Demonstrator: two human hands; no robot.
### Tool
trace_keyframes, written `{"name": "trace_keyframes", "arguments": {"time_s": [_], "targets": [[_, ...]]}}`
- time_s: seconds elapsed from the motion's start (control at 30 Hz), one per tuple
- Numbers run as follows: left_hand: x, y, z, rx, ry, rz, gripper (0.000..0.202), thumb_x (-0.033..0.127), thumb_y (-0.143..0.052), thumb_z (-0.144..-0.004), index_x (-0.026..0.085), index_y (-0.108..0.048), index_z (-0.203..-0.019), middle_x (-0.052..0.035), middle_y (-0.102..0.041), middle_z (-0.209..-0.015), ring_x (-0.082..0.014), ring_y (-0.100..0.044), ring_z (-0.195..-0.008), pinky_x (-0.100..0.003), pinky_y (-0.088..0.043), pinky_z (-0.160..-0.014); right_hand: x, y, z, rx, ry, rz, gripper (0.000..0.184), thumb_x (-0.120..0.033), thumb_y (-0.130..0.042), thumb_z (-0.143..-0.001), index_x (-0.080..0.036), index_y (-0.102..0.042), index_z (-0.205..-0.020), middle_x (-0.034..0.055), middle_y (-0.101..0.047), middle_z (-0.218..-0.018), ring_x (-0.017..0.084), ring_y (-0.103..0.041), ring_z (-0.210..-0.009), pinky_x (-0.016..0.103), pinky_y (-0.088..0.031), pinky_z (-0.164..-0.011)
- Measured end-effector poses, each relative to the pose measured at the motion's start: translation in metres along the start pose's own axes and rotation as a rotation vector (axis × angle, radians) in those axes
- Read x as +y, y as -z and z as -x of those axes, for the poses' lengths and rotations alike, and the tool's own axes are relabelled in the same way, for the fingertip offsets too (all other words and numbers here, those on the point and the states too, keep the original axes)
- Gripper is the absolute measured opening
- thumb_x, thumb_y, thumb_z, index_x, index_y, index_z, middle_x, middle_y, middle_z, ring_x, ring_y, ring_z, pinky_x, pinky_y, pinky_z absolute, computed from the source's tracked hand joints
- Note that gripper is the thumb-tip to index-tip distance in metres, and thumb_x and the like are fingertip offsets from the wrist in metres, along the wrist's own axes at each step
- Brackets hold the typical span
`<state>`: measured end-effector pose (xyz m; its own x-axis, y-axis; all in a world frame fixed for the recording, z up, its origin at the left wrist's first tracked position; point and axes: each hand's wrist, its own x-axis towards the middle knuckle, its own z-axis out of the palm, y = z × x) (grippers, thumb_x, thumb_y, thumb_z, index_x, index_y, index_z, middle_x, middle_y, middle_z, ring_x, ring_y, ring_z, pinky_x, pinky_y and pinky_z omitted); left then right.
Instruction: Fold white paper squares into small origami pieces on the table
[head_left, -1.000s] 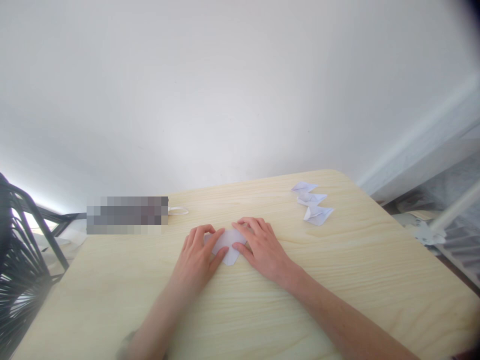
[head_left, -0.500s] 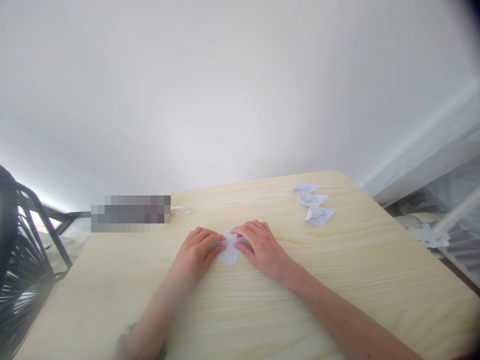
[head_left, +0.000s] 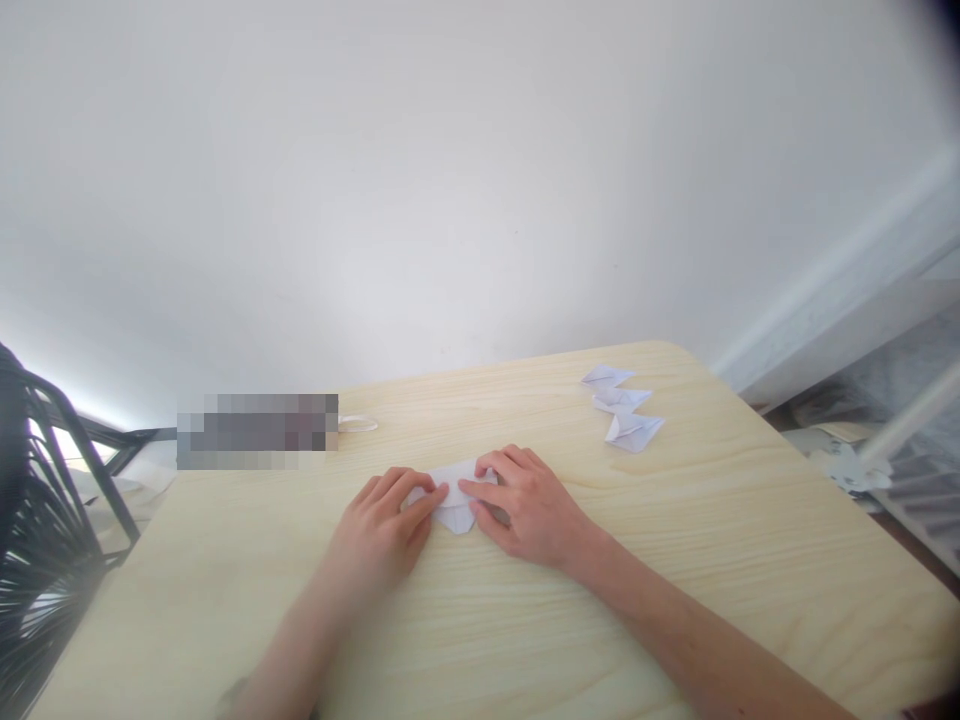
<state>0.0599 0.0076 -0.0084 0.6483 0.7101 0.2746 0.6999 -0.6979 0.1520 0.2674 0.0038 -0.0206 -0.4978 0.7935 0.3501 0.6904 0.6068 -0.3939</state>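
A small white folded paper (head_left: 454,492) lies flat on the light wooden table (head_left: 675,560) near its middle. My left hand (head_left: 382,525) rests on the paper's left part, fingers curled and the forefinger tip pressing on it. My right hand (head_left: 529,505) covers the paper's right part, its fingertips pressing down beside the left forefinger. Most of the paper is hidden under the two hands.
Three folded white paper pieces (head_left: 621,405) lie in a row at the table's far right. A blurred-out object (head_left: 256,430) with a pale loop sits at the far left edge. A dark wire chair (head_left: 37,520) stands left of the table; a white wall is behind.
Both hands have drawn slightly toward me along the paper. The fingertips have come together on its middle, and the paper looks narrower and flatter than before.
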Motion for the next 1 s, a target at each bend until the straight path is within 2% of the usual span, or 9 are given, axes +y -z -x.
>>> {"name": "trace_keyframes", "arguments": {"time_s": [0.1, 0.2, 0.33, 0.47, 0.7, 0.77, 0.87, 0.93, 1.0], "targets": [[0.004, 0.007, 0.0, -0.068, 0.041, 0.007, 0.034, 0.013, -0.045, -0.078, 0.024, -0.06, -0.106, -0.0076, -0.058, -0.097, -0.0215, -0.051, -0.09, -0.036, -0.044, -0.074, -0.001, 0.001, 0.0, 0.007, -0.01, 0.012, 0.023, -0.03, -0.049, -0.082, -0.025, -0.063, -0.099, 0.005, -0.055, -0.094, 0.018, -0.045, -0.089, 0.034, -0.036, -0.08], [0.004, 0.012, 0.0, -0.087, 0.085, 0.025, 0.03, 0.019, -0.047, -0.078, 0.025, -0.062, -0.103, -0.0067, -0.057, -0.095, -0.0213, -0.051, -0.088, -0.037, -0.044, -0.074, 0.002, -0.001, 0.001, 0.013, -0.013, 0.03, 0.021, -0.028, -0.048, -0.084, -0.027, -0.065, -0.095, 0.004, -0.056, -0.094, 0.018, -0.046, -0.088, 0.033, -0.036, -0.078], [0.002, 0.017, 0.0, -0.07, 0.146, 0.048, 0.023, 0.028, -0.047, -0.08, 0.026, -0.069, -0.087, -0.0049, -0.058, -0.083, -0.0191, -0.052, -0.078, -0.033, -0.045, -0.068, 0.008, -0.002, 0.002, 0.049, -0.049, 0.023, 0.017, -0.024, -0.051, -0.082, -0.028, -0.068, -0.084, 0.0021, -0.059, -0.092, 0.017, -0.047, -0.088, 0.032, -0.036, -0.078], [0.0, 0.022, -0.001, -0.061, 0.182, 0.078, 0.028, 0.03, -0.046, -0.082, 0.023, -0.069, -0.069, -0.003, -0.061, -0.075, -0.0166, -0.054, -0.072, -0.027, -0.045, -0.062, 0.012, -0.002, 0.003, 0.057, -0.101, -0.033, 0.016, -0.025, -0.053, -0.081, -0.028, -0.068, -0.08, 0.0008, -0.06, -0.092, 0.017, -0.048, -0.087, 0.033, -0.036, -0.079], [-0.004, 0.007, -0.001, 0.065, 0.233, 0.056, 0.028, 0.031, -0.046, -0.082, 0.019, -0.063, -0.062, -0.0026, -0.06, -0.078, -0.0133, -0.055, -0.068, -0.023, -0.044, -0.057, 0.014, -0.002, -0.002, 0.045, -0.239, -0.122, 0.013, -0.033, -0.061, -0.075, -0.022, -0.062, -0.082, 0.002, -0.056, -0.099, 0.017, -0.049, -0.091, 0.034, -0.035, -0.081], [-0.003, 0.0, -0.003, 0.102, 0.253, 0.058, 0.025, 0.032, -0.048, -0.081, 0.019, -0.06, -0.064, -0.003, -0.059, -0.079, -0.0145, -0.055, -0.071, -0.026, -0.046, -0.063, 0.014, -0.002, -0.003, 0.03, -0.255, -0.131, 0.012, -0.031, -0.061, -0.074, -0.021, -0.06, -0.08, 0.0021, -0.055, -0.1, 0.017, -0.049, -0.093, 0.035, -0.035, -0.082], [0.001, -0.008, -0.008, 0.096, 0.284, 0.075, 0.017, 0.033, -0.051, -0.079, 0.02, -0.061, -0.084, -0.0051, -0.059, -0.091, -0.0197, -0.054, -0.086, -0.034, -0.046, -0.075, 0.012, -0.002, -0.003, 0.025, -0.261, -0.163, 0.009, -0.028, -0.062, -0.074, -0.02, -0.059, -0.077, 0.0024, -0.055, -0.102, 0.018, -0.049, -0.095, 0.036, -0.035, -0.084], [0.004, -0.009, -0.011, 0.085, 0.301, 0.12, 0.022, 0.033, -0.051, -0.079, 0.021, -0.058, -0.097, -0.006, -0.058, -0.101, -0.0222, -0.051, -0.096, -0.039, -0.043, -0.082, 0.011, -0.001, -0.003, 0.043, -0.248, -0.21, 0.007, -0.026, -0.06, -0.075, -0.02, -0.058, -0.076, 0.0029, -0.055, -0.104, 0.017, -0.049, -0.097, 0.036, -0.035, -0.086], [0.006, -0.009, -0.013, 0.081, 0.32, 0.206, 0.025, 0.033, -0.052, -0.079, 0.021, -0.056, -0.1, -0.0061, -0.058, -0.104, -0.0225, -0.049, -0.1, -0.04, -0.04, -0.087, 0.009, -0.001, -0.003, 0.077, -0.225, -0.281, 0.004, -0.023, -0.059, -0.076, -0.02, -0.056, -0.076, 0.0034, -0.055, -0.105, 0.017, -0.049, -0.098, 0.034, -0.035, -0.088]]}}
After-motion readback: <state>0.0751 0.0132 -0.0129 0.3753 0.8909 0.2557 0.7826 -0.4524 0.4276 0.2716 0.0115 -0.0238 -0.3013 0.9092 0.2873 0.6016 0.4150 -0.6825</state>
